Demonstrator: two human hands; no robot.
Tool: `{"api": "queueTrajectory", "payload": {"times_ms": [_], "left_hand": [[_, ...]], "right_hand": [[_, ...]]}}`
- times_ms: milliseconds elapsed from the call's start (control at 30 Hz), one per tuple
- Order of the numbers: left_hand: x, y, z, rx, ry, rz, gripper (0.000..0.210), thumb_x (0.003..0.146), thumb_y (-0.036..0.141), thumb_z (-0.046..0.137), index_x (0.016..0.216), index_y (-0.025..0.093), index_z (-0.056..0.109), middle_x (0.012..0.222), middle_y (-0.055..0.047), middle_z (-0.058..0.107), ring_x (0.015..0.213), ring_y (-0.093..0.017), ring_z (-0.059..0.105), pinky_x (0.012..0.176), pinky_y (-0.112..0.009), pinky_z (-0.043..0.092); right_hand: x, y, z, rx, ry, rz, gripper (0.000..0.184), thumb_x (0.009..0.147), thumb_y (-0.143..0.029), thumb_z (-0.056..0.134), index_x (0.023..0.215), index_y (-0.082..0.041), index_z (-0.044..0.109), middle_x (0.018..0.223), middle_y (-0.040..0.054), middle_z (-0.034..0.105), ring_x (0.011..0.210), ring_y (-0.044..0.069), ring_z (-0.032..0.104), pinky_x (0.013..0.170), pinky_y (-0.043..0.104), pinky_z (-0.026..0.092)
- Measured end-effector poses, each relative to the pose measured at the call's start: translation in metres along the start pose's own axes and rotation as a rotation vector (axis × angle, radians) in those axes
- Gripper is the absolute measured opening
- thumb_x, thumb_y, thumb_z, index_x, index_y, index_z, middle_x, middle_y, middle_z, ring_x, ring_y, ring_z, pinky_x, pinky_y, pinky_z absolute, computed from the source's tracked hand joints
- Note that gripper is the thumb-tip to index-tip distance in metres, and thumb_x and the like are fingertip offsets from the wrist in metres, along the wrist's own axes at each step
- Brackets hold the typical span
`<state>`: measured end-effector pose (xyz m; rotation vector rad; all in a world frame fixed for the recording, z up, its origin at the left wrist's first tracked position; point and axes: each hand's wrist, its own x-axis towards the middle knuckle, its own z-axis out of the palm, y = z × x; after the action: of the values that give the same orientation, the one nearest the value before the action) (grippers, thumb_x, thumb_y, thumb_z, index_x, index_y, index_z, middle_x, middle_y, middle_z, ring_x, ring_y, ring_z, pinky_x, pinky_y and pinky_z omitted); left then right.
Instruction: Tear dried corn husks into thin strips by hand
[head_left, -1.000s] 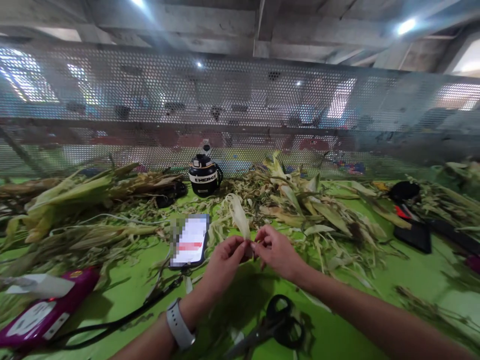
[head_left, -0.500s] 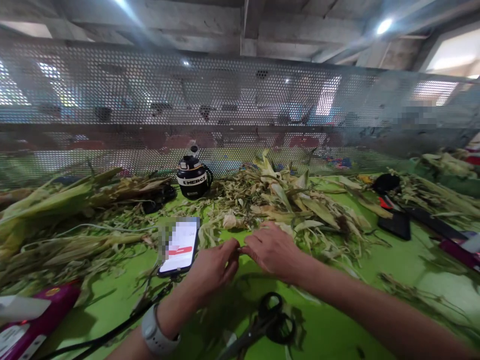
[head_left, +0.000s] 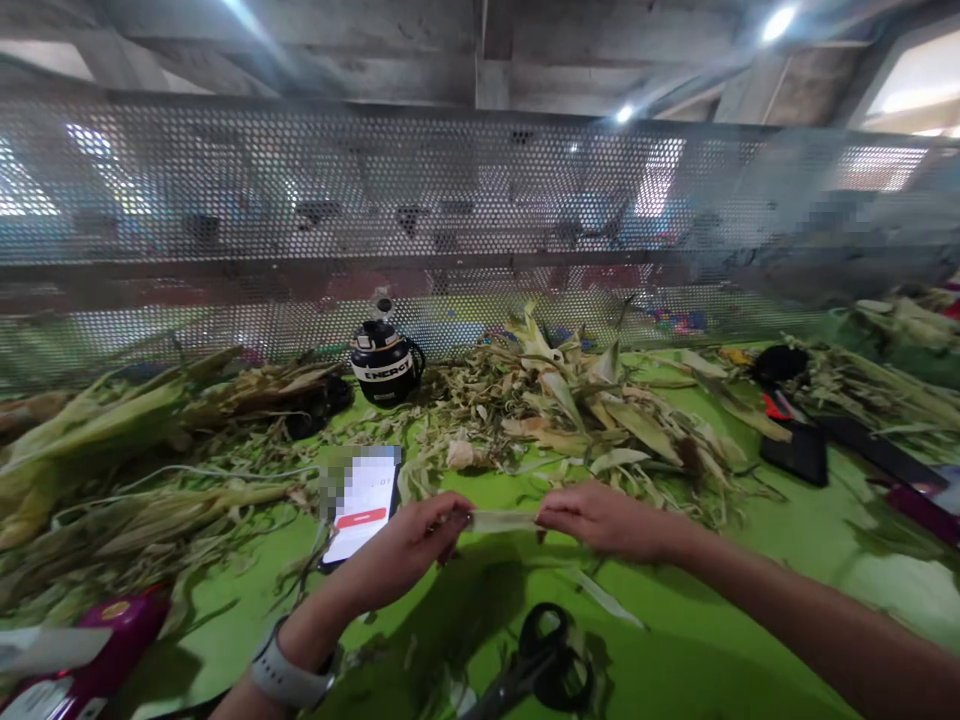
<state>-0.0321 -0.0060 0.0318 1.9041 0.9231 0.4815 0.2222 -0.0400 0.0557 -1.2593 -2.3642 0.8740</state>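
Pinching a pale husk strip (head_left: 504,521) at both ends, the hands (head_left: 412,548) have moved apart.

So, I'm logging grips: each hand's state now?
Left hand: closed, pinching one end of a pale husk strip.
Right hand: closed, pinching its other end.

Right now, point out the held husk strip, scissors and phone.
Husk strip (head_left: 504,521): head view, middle of its stretched length.
Scissors (head_left: 527,667): head view, where blades meet handles.
Phone (head_left: 363,520): head view, on the lit screen.
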Motion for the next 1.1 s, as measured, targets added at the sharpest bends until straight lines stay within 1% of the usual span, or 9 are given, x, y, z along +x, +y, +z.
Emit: {"api": "queueTrajectory", "payload": {"times_ms": [133, 233, 400, 633, 733, 833, 967, 1033, 1100], "left_hand": [[0.001, -0.007, -0.002, -0.075, -0.052, -0.041, 0.031, 0.085, 0.044, 0.047, 0.093, 0.019, 0.062, 0.067, 0.000, 0.060, 0.064, -0.015, 0.055, 0.062, -0.021, 0.042], [0.002, -0.015, -0.006, -0.175, -0.034, -0.089, 0.029, 0.082, 0.042, 0.053, 0.095, 0.018, 0.064, 0.067, 0.000, 0.061, 0.064, -0.014, 0.055, 0.062, -0.022, 0.043], [0.003, -0.020, -0.011, -0.379, 0.000, -0.193, 0.033, 0.077, 0.039, 0.062, 0.098, 0.015, 0.065, 0.062, 0.001, 0.061, 0.057, -0.011, 0.053, 0.063, -0.024, 0.045], [0.018, -0.011, -0.008, -0.826, 0.241, -0.343, 0.032, 0.071, 0.023, 0.070, 0.101, 0.016, 0.061, 0.068, 0.000, 0.066, 0.059, -0.009, 0.061, 0.066, -0.021, 0.051], [0.021, -0.006, -0.002, -1.013, 0.396, -0.384, 0.025, 0.075, 0.020, 0.066, 0.099, 0.019, 0.058, 0.087, -0.004, 0.070, 0.071, -0.011, 0.066, 0.074, -0.024, 0.053], [0.014, 0.006, 0.014, -1.099, 0.311, -0.439, 0.017, 0.081, 0.027, 0.059, 0.094, 0.016, 0.060, 0.099, -0.011, 0.070, 0.087, -0.017, 0.067, 0.079, -0.028, 0.052], [0.004, 0.032, 0.048, -1.108, 0.069, -0.403, 0.032, 0.081, 0.036, 0.058, 0.102, 0.013, 0.065, 0.113, -0.014, 0.065, 0.107, -0.026, 0.059, 0.091, -0.036, 0.046], [0.003, 0.043, 0.064, -1.109, 0.069, -0.342, 0.032, 0.083, 0.038, 0.055, 0.103, 0.016, 0.066, 0.117, -0.011, 0.063, 0.114, -0.026, 0.053, 0.097, -0.037, 0.042], [0.004, 0.050, 0.075, -1.106, 0.176, -0.339, 0.028, 0.081, 0.039, 0.057, 0.097, 0.017, 0.068, 0.118, -0.010, 0.063, 0.117, -0.026, 0.051, 0.098, -0.038, 0.041]], "right_hand": [[-0.015, 0.014, 0.000, 0.217, -0.073, 0.097, 0.038, 0.091, -0.043, 0.040, 0.076, -0.017, 0.065, 0.060, -0.0025, 0.047, 0.053, 0.010, 0.042, 0.048, 0.020, 0.033], [-0.020, 0.023, 0.000, 0.390, -0.111, 0.213, 0.038, 0.088, -0.047, 0.044, 0.083, -0.016, 0.064, 0.057, -0.0044, 0.043, 0.050, 0.009, 0.040, 0.046, 0.018, 0.031], [-0.022, 0.026, 0.006, 0.669, -0.098, 0.338, 0.034, 0.083, -0.047, 0.054, 0.074, -0.015, 0.060, 0.050, -0.0067, 0.042, 0.044, 0.006, 0.036, 0.043, 0.018, 0.027], [-0.016, 0.006, 0.015, 1.156, 0.090, 0.430, 0.026, 0.078, -0.040, 0.062, 0.071, -0.015, 0.056, 0.042, -0.0120, 0.032, 0.036, 0.003, 0.021, 0.039, 0.017, 0.023], [-0.005, 0.000, 0.016, 1.150, 0.232, 0.418, 0.026, 0.078, -0.040, 0.060, 0.071, -0.016, 0.054, 0.041, -0.0126, 0.031, 0.034, 0.003, 0.019, 0.038, 0.017, 0.020], [0.009, 0.001, 0.019, 1.107, 0.343, 0.399, 0.026, 0.077, -0.041, 0.057, 0.071, -0.017, 0.052, 0.043, -0.0117, 0.035, 0.034, 0.003, 0.021, 0.037, 0.017, 0.018], [0.021, 0.004, 0.031, 0.926, 0.316, 0.451, 0.023, 0.081, -0.037, 0.051, 0.070, -0.018, 0.051, 0.042, -0.0111, 0.033, 0.034, 0.005, 0.023, 0.037, 0.019, 0.019], [0.021, 0.001, 0.041, 0.784, 0.293, 0.418, 0.024, 0.083, -0.037, 0.050, 0.067, -0.018, 0.048, 0.044, -0.0092, 0.035, 0.038, 0.006, 0.028, 0.038, 0.020, 0.023], [0.018, -0.004, 0.050, 0.687, 0.319, 0.327, 0.027, 0.084, -0.038, 0.049, 0.065, -0.018, 0.047, 0.052, -0.0062, 0.041, 0.046, 0.008, 0.035, 0.043, 0.020, 0.029]]}}
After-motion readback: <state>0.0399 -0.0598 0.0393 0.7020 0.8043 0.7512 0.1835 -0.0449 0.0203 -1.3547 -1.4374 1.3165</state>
